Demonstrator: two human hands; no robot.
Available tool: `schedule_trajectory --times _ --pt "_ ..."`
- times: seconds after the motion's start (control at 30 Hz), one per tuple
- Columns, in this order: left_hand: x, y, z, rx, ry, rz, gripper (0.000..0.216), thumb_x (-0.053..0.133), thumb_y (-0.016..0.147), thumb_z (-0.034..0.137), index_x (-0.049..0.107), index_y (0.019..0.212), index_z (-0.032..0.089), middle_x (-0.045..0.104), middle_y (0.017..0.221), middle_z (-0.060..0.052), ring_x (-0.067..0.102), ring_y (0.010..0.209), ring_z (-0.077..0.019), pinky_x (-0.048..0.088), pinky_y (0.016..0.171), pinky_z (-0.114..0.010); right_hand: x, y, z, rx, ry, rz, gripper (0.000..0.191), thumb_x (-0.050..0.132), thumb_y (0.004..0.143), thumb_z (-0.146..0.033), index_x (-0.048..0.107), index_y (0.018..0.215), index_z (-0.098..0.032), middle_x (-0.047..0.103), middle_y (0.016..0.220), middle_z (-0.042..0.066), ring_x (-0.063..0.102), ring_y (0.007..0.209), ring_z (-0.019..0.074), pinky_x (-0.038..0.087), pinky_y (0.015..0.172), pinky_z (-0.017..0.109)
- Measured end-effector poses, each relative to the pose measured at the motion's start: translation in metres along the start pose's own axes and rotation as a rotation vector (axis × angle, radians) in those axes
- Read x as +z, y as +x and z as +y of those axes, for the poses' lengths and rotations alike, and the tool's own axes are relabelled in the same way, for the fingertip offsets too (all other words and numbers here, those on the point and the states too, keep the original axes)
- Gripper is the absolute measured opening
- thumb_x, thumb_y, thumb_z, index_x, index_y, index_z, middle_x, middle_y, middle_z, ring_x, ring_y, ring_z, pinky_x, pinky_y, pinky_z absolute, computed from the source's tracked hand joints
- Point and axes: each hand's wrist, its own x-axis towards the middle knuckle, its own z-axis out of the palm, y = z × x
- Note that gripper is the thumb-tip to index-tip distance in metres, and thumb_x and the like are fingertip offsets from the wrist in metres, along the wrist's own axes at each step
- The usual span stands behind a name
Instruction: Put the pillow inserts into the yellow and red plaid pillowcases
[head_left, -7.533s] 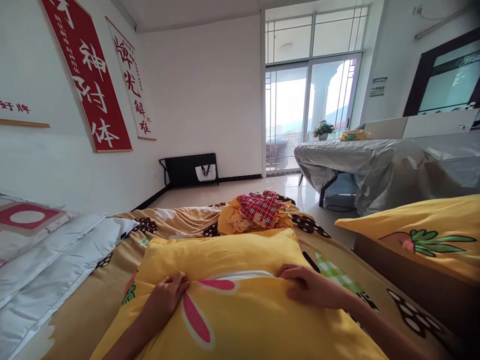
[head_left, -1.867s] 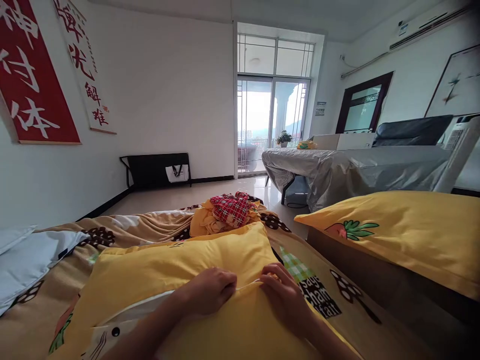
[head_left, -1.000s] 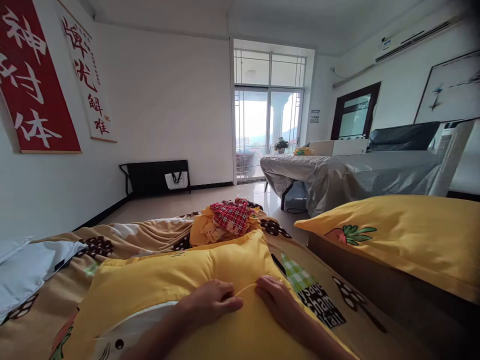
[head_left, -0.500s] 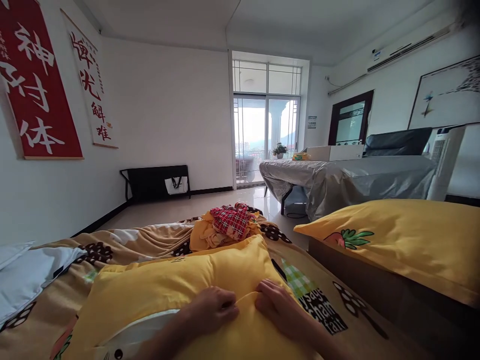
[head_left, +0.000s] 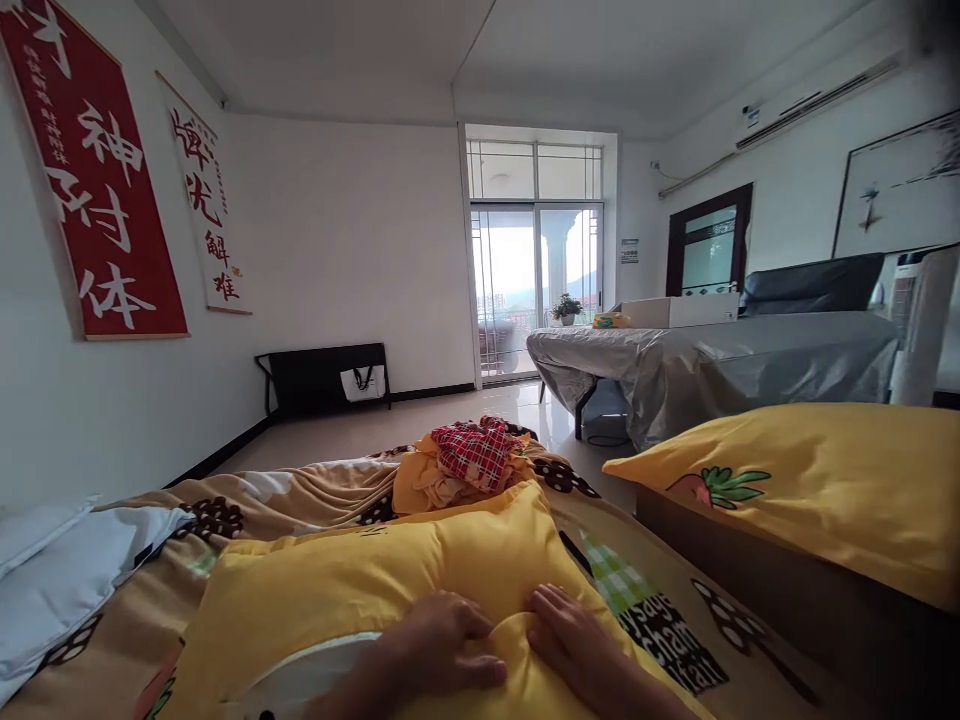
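Note:
A plump yellow pillow (head_left: 337,570) with a white printed patch lies in front of me on a patterned blanket (head_left: 300,490). My left hand (head_left: 442,645) rests on the pillow, thumb and index finger apart, open. Beside it, my right hand (head_left: 574,645) has its fingers bent over a raised fold of the yellow cover and closed on it. The fold runs between the two hands. My right thumb is hidden.
Beyond the pillow is a heap of yellow and red plaid cloth (head_left: 472,455). White pillows (head_left: 67,570) lie at left. Another yellow pillow (head_left: 840,490) sits on a brown box (head_left: 705,560) at right. A plastic-covered table (head_left: 705,370) stands behind.
My left hand has loosened from a pinch on the cover, its thumb and finger spreading apart. My right hand stays on the fold. The view has tilted slightly upward and shifted left.

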Motion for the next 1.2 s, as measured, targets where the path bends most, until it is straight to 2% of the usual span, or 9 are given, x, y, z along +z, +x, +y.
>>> schedule_trajectory --times 0.23,0.37,0.47,0.53,0.67,0.83,0.93,1.07,1.2 --pt "0.001 0.003 0.006 0.037 0.220 -0.017 0.038 0.056 0.083 0.049 0.072 0.067 0.019 0.069 0.071 -0.005 0.056 0.061 -0.0154 0.029 0.054 -0.029 0.016 0.001 0.013 0.005 0.023 -0.003 0.025 0.039 0.096 -0.040 0.054 0.087 -0.022 0.062 0.092 0.004 0.057 0.087 0.0205 0.046 0.080 0.036" --pt "-0.012 -0.006 0.008 0.050 0.084 -0.028 0.033 0.060 0.082 0.044 0.069 0.065 0.018 0.064 0.077 -0.003 0.056 0.069 -0.0145 0.037 0.061 -0.026 0.011 0.000 0.009 0.020 0.032 0.009 0.028 0.036 0.097 -0.042 0.054 0.087 -0.022 0.062 0.092 0.004 0.057 0.087 0.0201 0.046 0.079 0.035" --pt "-0.031 -0.031 0.007 0.024 -0.193 0.061 0.021 0.060 0.082 0.037 0.071 0.080 0.019 0.062 0.093 -0.004 0.058 0.081 -0.0136 0.043 0.071 -0.023 0.011 -0.001 0.008 0.045 0.027 0.025 0.031 0.035 0.097 -0.045 0.052 0.085 -0.023 0.062 0.090 0.003 0.057 0.085 0.0193 0.047 0.078 0.034" --pt "-0.044 -0.057 0.002 -0.016 -0.274 0.178 0.020 0.058 0.083 0.034 0.070 0.087 0.019 0.061 0.099 -0.004 0.058 0.088 -0.0144 0.045 0.080 -0.023 0.012 -0.002 0.009 0.047 0.033 0.036 0.032 0.035 0.097 -0.047 0.053 0.087 -0.023 0.062 0.092 0.003 0.057 0.087 0.0194 0.048 0.080 0.034" --pt "-0.059 -0.123 -0.022 -0.202 0.008 0.372 0.026 0.046 0.089 0.032 0.063 0.077 0.018 0.060 0.098 -0.007 0.057 0.092 -0.0191 0.044 0.087 -0.033 0.010 -0.003 0.011 0.052 0.069 0.062 0.034 0.036 0.096 -0.050 0.057 0.092 -0.024 0.064 0.096 0.004 0.059 0.092 0.0203 0.049 0.086 0.035" --pt "-0.052 -0.188 -0.060 -0.390 0.341 0.474 0.028 0.045 0.090 0.040 0.065 0.080 0.023 0.061 0.114 -0.008 0.053 0.108 -0.0278 0.041 0.092 -0.044 -0.006 0.007 0.002 0.032 0.119 0.053 0.036 0.038 0.094 -0.052 0.060 0.087 -0.024 0.066 0.093 0.005 0.060 0.089 0.0213 0.050 0.082 0.036" --pt "-0.040 -0.202 -0.071 -0.393 0.376 0.563 0.029 0.043 0.092 0.038 0.066 0.082 0.025 0.059 0.124 -0.006 0.051 0.115 -0.0279 0.040 0.095 -0.045 -0.016 0.014 -0.003 0.015 0.171 0.018 0.037 0.035 0.097 -0.046 0.062 0.083 -0.024 0.065 0.085 0.008 0.060 0.079 0.0229 0.050 0.073 0.039" --pt "-0.034 -0.206 -0.072 -0.384 0.410 0.647 0.031 0.041 0.093 0.035 0.067 0.081 0.024 0.059 0.125 -0.007 0.052 0.115 -0.0266 0.039 0.099 -0.046 -0.027 0.020 -0.001 -0.026 0.199 0.015 0.032 0.040 0.095 -0.037 0.065 0.082 -0.021 0.062 0.082 0.017 0.061 0.076 0.0286 0.048 0.068 0.048" --pt "-0.060 -0.207 -0.064 -0.409 0.313 0.533 0.031 0.043 0.092 0.036 0.069 0.078 0.024 0.062 0.119 -0.007 0.054 0.112 -0.0263 0.041 0.097 -0.045 -0.034 0.033 -0.003 -0.008 0.079 0.074 0.028 0.045 0.092 -0.038 0.059 0.072 -0.025 0.060 0.078 0.014 0.058 0.073 0.0267 0.046 0.066 0.046"
